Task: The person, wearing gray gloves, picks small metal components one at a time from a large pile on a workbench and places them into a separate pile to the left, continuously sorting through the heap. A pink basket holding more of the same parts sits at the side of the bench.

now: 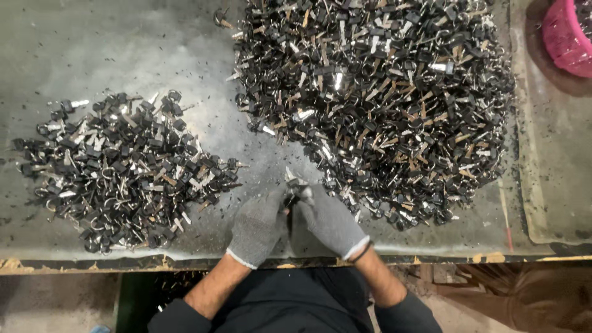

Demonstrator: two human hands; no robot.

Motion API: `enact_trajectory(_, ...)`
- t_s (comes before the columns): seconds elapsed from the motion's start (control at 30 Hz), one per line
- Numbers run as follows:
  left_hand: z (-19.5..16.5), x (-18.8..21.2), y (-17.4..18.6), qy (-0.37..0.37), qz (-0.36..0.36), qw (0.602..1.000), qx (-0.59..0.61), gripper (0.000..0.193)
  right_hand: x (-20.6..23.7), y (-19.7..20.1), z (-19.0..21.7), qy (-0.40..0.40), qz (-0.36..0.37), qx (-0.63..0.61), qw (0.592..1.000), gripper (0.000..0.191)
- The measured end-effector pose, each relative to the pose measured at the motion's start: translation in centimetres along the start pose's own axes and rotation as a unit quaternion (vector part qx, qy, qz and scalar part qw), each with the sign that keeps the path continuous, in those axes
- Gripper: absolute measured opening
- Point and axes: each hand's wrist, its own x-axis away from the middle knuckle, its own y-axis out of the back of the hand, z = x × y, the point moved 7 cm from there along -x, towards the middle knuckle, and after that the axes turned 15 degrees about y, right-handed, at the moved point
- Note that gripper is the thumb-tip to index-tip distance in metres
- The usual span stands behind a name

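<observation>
Both hands wear grey knit gloves and meet just above the near edge of the worktop [111,43], a grey, scuffed surface dusted with dark specks. The left hand [259,225] and the right hand [330,219] are pressed close together, fingertips pinching a small key piece [293,187] with a black head and a silvery metal end between them. That piece sits just off the near left fringe of the large pile of keys [376,105], a wide heap of black-headed keys with rings and brass or silver blades that fills the far right of the worktop. To the left of the hands, well apart from the large pile, lies a smaller pile of keys [120,172] of the same kind. A pink tub [564,37] stands beyond the large pile's far right corner, cut off by the frame.
</observation>
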Motion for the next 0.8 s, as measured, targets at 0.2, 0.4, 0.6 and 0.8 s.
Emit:
enact_trajectory(0.2,-0.3,0.8,0.5,-0.024,-0.072,0.997,0.002,0.025,2.1,0.4,1.5,0.060,-0.070,0.110,0.990,0.046)
enact_trajectory(0.4,0.2,0.2,0.0,-0.033,-0.062,0.998,0.000,0.025,2.4,-0.9,1.5,0.041,0.009,0.285,0.958,0.036)
enact_trajectory(0.6,-0.2,0.8,-0.4,-0.027,-0.057,0.998,-0.005,0.016,1.3,-1.6,1.7,0.021,0.039,0.189,0.981,0.025)
enact_trajectory(0.8,-0.4,0.5,0.0,-0.049,-0.071,0.996,-0.008,0.027,1.3,0.0,0.7,-0.001,-0.023,0.132,0.991,0.038)
